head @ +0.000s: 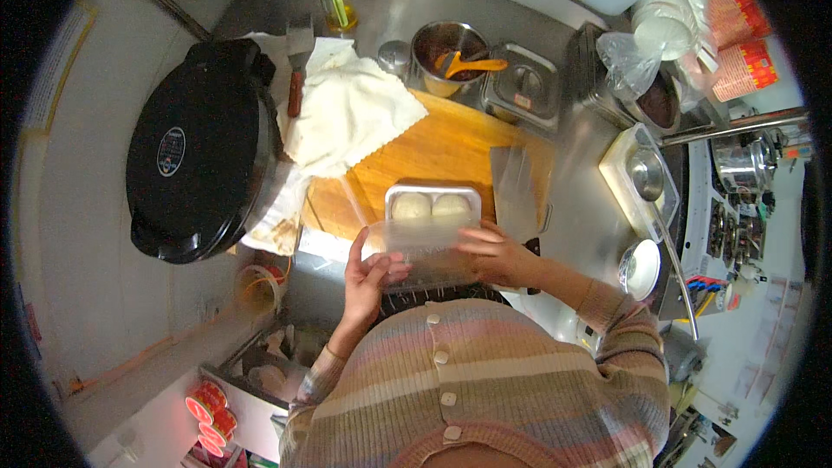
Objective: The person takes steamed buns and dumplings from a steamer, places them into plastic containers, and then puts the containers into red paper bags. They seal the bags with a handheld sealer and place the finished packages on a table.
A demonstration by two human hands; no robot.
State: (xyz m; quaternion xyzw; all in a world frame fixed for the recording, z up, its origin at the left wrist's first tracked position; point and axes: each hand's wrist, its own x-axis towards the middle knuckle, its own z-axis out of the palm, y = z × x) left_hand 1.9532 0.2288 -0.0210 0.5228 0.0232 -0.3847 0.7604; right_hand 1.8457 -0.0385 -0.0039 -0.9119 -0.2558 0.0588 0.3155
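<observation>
In front of me a light metal tray (479, 198) sits on the near part of a wooden cutting board (416, 149). Two round pale dough balls (411, 207) show at its far end. A translucent plastic lid or sheet (426, 253), blurred, covers the nearer part, so what lies under it is hard to see. My left hand (369, 279) grips its left side, thumb and fingers apart. At the right side, the fingers of my right hand (500, 255) hold its edge, also blurred.
A black electric griddle (201, 156) stands left, beside a white cloth (354, 110) and a scraper (297, 71). Right of the tray lies a flat metal blade (510, 182). Behind are a steel bowl (422, 45), a lidded steel container (523, 81) and an oil bottle (338, 3).
</observation>
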